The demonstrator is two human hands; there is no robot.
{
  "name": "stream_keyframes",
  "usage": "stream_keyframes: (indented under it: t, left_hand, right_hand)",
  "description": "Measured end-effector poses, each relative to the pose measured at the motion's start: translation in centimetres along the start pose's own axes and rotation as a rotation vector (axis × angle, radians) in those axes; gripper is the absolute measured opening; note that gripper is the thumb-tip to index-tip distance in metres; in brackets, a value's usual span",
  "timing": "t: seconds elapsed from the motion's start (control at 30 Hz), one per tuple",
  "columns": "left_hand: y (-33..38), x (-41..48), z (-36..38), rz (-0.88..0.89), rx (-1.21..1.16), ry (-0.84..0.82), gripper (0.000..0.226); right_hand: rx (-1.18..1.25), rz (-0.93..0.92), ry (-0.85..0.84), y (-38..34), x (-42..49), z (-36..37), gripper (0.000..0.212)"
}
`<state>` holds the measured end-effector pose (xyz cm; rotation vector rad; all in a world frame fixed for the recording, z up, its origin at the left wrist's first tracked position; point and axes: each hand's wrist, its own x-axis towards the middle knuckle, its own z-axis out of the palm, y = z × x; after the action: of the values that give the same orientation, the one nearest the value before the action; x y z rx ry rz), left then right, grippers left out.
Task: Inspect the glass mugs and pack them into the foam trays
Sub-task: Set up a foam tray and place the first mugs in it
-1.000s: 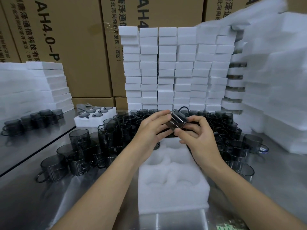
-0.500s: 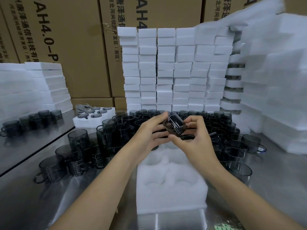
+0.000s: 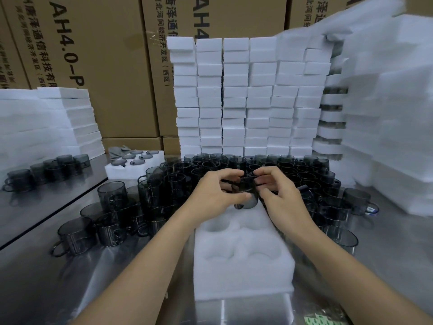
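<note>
Head camera: a smoky, cylindrical glass mug (image 3: 246, 192) is sitting between the curled fingers of the left hand (image 3: 212, 197) and right hand (image 3: 282, 198), both pinching it just above the far end of a soft white foam tray (image 3: 243, 275) with rounded pockets.

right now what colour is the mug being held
Smoky dark grey, see-through; the mug shows best in the head view.

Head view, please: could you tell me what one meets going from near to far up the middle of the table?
foam tray → glass mug held between the left hand and right hand → loose glass mugs crowded behind → stacked foam blocks → cardboard boxes
</note>
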<state>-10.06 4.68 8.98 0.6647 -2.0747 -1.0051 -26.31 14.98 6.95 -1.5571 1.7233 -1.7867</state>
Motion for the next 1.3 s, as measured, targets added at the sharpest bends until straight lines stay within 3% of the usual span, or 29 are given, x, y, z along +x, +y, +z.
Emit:
stream_keyframes:
  t: [0.1, 1.1, 1.3]
  left_hand:
    - [-0.1, 0.0, 0.0, 0.033, 0.166, -0.042, 0.068]
    - [-1.3, 0.2, -1.1, 0.094, 0.397, -0.218, 0.062]
    - [-1.2, -0.1, -1.5, 0.031, 0.409, -0.238, 0.053]
  right_hand:
    - [-0.067, 0.009, -0.053, 0.2, 0.1, 0.0, 0.039]
    - [-0.271, -0.025, -0.045, 1.2, 0.4, -0.2, 0.026]
    - [-0.337, -0.034, -0.062, 1.5, 0.3, 0.0, 0.005]
